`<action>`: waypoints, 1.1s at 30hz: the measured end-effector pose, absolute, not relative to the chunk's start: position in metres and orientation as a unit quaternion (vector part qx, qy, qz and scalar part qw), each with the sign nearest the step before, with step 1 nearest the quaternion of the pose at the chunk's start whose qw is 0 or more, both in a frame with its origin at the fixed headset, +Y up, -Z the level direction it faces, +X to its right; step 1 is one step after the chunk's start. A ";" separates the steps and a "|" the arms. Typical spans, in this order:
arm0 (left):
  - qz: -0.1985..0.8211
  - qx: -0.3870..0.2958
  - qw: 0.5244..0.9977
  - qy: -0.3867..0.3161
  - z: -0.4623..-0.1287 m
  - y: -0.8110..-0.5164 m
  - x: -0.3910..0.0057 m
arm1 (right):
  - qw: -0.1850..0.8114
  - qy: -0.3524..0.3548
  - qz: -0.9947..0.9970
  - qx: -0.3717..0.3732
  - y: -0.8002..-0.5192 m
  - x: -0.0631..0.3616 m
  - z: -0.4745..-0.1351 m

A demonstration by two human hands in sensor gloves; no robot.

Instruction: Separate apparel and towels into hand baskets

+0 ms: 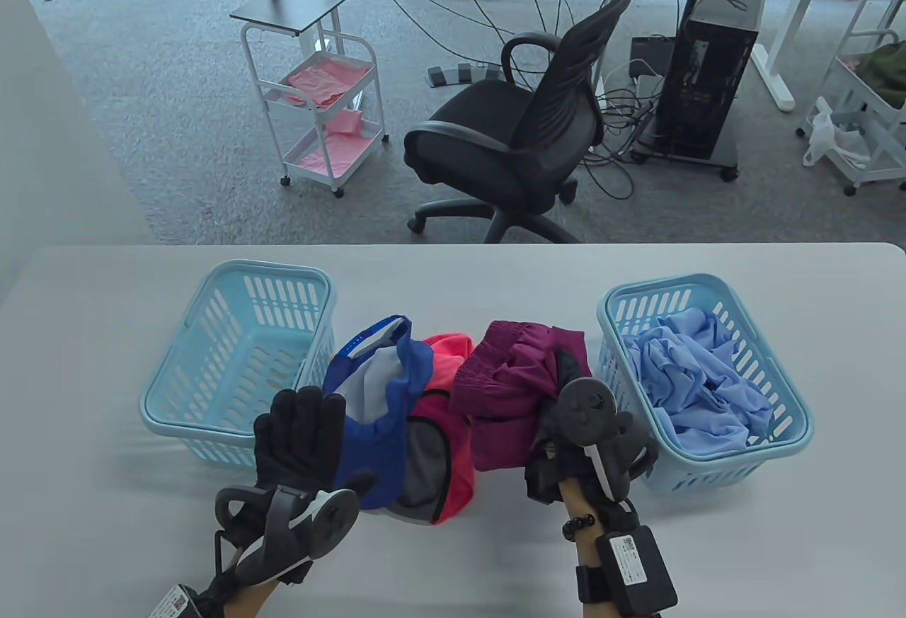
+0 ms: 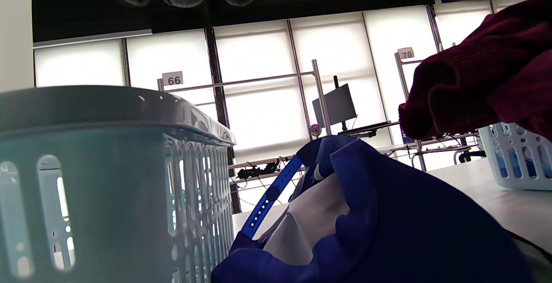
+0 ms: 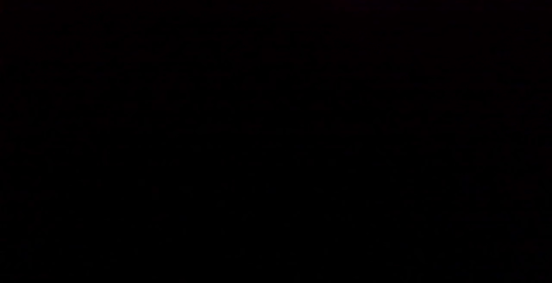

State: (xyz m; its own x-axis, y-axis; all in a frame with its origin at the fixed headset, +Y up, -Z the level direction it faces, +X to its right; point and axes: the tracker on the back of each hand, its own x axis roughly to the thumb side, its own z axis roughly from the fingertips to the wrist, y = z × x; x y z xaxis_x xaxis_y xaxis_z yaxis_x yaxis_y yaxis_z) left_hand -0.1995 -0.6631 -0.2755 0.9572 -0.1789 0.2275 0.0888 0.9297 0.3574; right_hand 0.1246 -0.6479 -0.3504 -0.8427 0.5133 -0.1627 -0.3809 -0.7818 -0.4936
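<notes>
The right hand (image 1: 566, 427) is gripping the maroon shorts (image 1: 513, 381) in the pile between the two baskets while the left hand (image 1: 301, 434) is hovering with fingers spread (empty), so lifting is risking dragging the touching coral garment (image 1: 446, 391) toward the right basket (image 1: 796, 427).

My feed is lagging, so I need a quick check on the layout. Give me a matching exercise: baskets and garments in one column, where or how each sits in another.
Things:
1. left basket
2. right basket
3. maroon garment
4. blue garment

States:
A. holds light blue cloth
B. under the right hand
C. nothing visible inside
D. on the table, beside the open left hand

Pairs: 1-C, 2-A, 3-B, 4-D
</notes>
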 end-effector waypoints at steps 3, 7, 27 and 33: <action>-0.069 0.174 0.973 -0.131 -0.276 -0.663 -0.199 | 0.254 -0.246 0.926 -0.135 -0.629 0.121 -0.344; -0.068 0.173 0.974 -0.131 -0.275 -0.663 -0.199 | 0.246 -0.273 0.921 -0.128 -0.596 0.126 -0.338; -0.070 0.174 0.974 -0.128 -0.275 -0.662 -0.199 | 0.044 -0.276 0.928 -0.244 -0.526 0.247 -0.358; -0.071 0.172 0.974 -0.130 -0.275 -0.662 -0.198 | -0.012 -0.210 0.940 -0.270 -0.559 0.270 -0.386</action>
State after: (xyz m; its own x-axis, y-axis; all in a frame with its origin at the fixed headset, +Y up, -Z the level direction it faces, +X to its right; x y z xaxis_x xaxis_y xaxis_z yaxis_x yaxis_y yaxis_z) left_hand -0.1983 -0.6616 -0.2750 0.9559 -0.1838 0.2290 0.0940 0.9304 0.3543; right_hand 0.2704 -0.5585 -0.3865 -0.8536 0.0914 -0.5128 0.1357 -0.9115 -0.3884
